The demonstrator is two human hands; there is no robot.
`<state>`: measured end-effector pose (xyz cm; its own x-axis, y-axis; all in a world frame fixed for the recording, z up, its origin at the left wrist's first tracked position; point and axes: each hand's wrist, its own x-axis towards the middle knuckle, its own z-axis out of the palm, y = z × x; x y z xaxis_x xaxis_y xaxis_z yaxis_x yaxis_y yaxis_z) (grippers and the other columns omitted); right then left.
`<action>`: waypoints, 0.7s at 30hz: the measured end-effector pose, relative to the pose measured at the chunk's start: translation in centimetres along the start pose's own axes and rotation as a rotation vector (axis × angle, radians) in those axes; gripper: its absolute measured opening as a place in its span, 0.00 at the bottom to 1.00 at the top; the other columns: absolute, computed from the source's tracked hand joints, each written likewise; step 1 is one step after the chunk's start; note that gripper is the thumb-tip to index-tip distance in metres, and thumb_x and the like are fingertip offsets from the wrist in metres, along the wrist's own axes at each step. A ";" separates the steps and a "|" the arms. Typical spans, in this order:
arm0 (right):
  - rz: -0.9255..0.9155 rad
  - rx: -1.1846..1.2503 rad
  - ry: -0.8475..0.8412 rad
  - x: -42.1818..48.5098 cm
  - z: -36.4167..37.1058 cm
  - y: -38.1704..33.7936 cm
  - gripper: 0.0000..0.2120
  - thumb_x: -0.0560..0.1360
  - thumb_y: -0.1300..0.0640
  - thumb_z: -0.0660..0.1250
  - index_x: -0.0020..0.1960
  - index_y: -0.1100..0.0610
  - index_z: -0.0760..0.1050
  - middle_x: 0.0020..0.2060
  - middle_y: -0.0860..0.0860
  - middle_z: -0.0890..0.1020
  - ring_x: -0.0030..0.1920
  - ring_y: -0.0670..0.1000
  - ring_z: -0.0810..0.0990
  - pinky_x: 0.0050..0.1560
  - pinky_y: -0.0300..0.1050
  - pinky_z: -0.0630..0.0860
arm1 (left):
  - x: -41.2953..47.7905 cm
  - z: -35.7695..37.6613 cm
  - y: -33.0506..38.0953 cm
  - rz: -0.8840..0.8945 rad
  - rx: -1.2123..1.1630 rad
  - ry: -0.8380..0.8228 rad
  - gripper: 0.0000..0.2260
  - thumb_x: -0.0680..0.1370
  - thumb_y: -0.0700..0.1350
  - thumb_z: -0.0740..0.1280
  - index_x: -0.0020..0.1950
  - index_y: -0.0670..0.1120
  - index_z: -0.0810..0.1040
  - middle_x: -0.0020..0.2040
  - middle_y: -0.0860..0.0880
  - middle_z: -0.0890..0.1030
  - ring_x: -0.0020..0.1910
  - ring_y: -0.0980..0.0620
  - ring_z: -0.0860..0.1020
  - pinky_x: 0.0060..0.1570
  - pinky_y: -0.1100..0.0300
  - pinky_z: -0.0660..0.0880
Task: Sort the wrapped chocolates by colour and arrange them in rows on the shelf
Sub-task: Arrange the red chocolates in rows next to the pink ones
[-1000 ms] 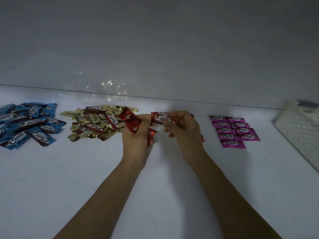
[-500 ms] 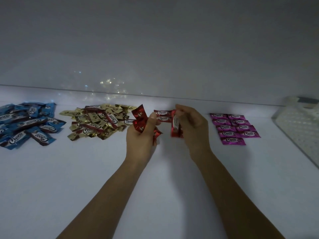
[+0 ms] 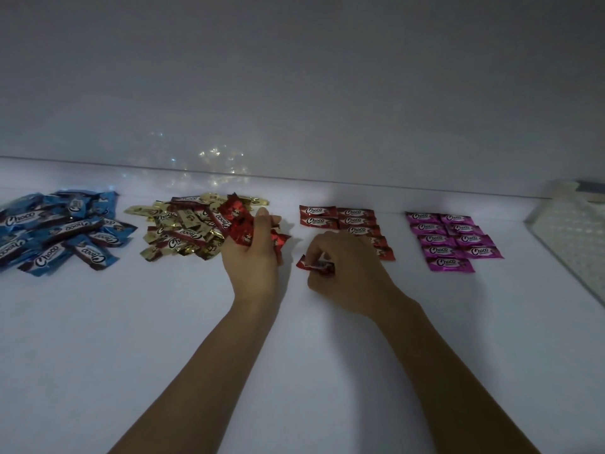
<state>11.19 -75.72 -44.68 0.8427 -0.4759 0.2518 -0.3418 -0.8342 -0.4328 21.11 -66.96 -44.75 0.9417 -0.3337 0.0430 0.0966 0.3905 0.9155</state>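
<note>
White shelf [image 3: 131,322], dim. Red choc [image 3: 317,265] pinched by R hand [image 3: 347,270] to extend red rows [image 3: 340,217]; spares [image 3: 235,221] clutched in L hand [image 3: 253,257].

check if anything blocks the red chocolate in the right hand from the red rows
Nothing visible. The right hand pinches the red chocolate at the near end of the red rows; only white shelf shows there.

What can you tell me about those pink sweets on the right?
The pink chocolates are nine shiny, foil-like packets, each printed "Choco" in white on a dark band. They lie flat on the white shelf in two columns, five left, four right. Only the shelf touches them; red rows lie to their left, a white basket to their right.
</note>
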 end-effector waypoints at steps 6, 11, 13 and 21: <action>-0.104 0.001 0.116 0.2 0.9 -0.2 0.13 0.70 0.68 0.67 0.50 0.56 0.82 0.47 0.50 0.84 0.49 0.52 0.79 0.52 0.46 0.75 | -0.2 0.5 -0.1 -0.014 0.001 -0.052 0.13 0.80 0.42 0.64 0.35 0.46 0.71 0.24 0.57 0.72 0.24 0.60 0.70 0.27 0.66 0.67; -0.129 -0.270 0.100 -0.2 0.9 -1.8 0.09 0.75 0.60 0.63 0.51 0.56 0.81 0.40 0.52 0.83 0.42 0.53 0.79 0.42 0.50 0.77 | -0.2 0.4 -0.2 0.007 0.028 -0.044 0.15 0.80 0.42 0.65 0.33 0.47 0.69 0.24 0.57 0.70 0.24 0.58 0.68 0.28 0.62 0.64; -0.118 -0.305 0.003 -0.3 1.2 -2.2 0.13 0.79 0.55 0.59 0.57 0.56 0.79 0.51 0.52 0.82 0.52 0.53 0.77 0.50 0.50 0.76 | -0.2 0.4 -0.2 0.001 0.017 -0.041 0.16 0.80 0.41 0.65 0.33 0.47 0.69 0.25 0.55 0.70 0.24 0.57 0.68 0.28 0.62 0.65; -0.047 -0.173 0.013 0.1 2.1 -0.7 0.19 0.76 0.50 0.56 0.61 0.56 0.77 0.65 0.55 0.74 0.67 0.56 0.69 0.66 0.53 0.66 | 0.0 0.3 -0.6 0.010 0.038 -0.066 0.12 0.79 0.43 0.66 0.36 0.45 0.71 0.29 0.51 0.72 0.28 0.54 0.71 0.33 0.58 0.69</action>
<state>12.43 -74.60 -46.16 0.8543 -0.4382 0.2796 -0.3697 -0.8904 -0.2657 20.96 -67.44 -45.22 0.9190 -0.3866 0.0771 0.0740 0.3613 0.9295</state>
